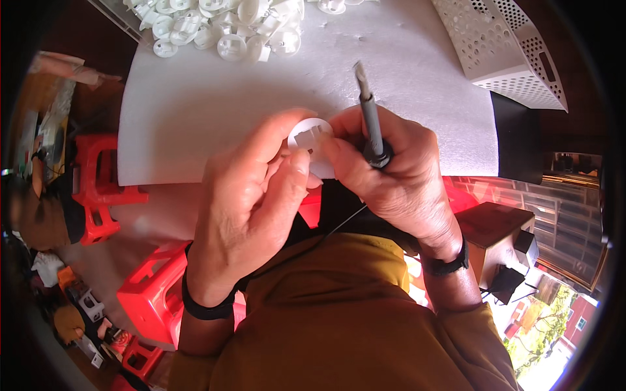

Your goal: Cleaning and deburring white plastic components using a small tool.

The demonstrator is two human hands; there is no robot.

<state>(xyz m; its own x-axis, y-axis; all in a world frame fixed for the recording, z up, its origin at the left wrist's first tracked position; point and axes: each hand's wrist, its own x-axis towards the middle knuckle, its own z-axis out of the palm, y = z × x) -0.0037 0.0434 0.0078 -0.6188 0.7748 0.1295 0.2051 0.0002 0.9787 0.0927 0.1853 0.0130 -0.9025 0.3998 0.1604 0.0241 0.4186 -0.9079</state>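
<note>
Pinching a white disc between thumb and forefinger, my left grip holds it up in view over the near part of the pale-topped desk. From my remote post I see the right grip closed on a grey-handled tool, its metal tip pointing away from the disc, while the right thumb and forefinger reach the disc's right side; whether they press it or merely touch it, I cannot tell. A squarish detail shows in the disc's face, just past the left thumb. Beyond the grips and to their left, a heap of white plastic parts lies on the desk; beyond and to the right sits a perforated white basket.

The step in hand, I judge, is fingertip handling of a single piece, with the tool idle in the right grip. The next move, in my view, calls for a steady left pinch that leaves the squarish detail uncovered and, should the tool be needed, a turn of the right wrist that brings its tip down clear of the left fingertips.
</note>
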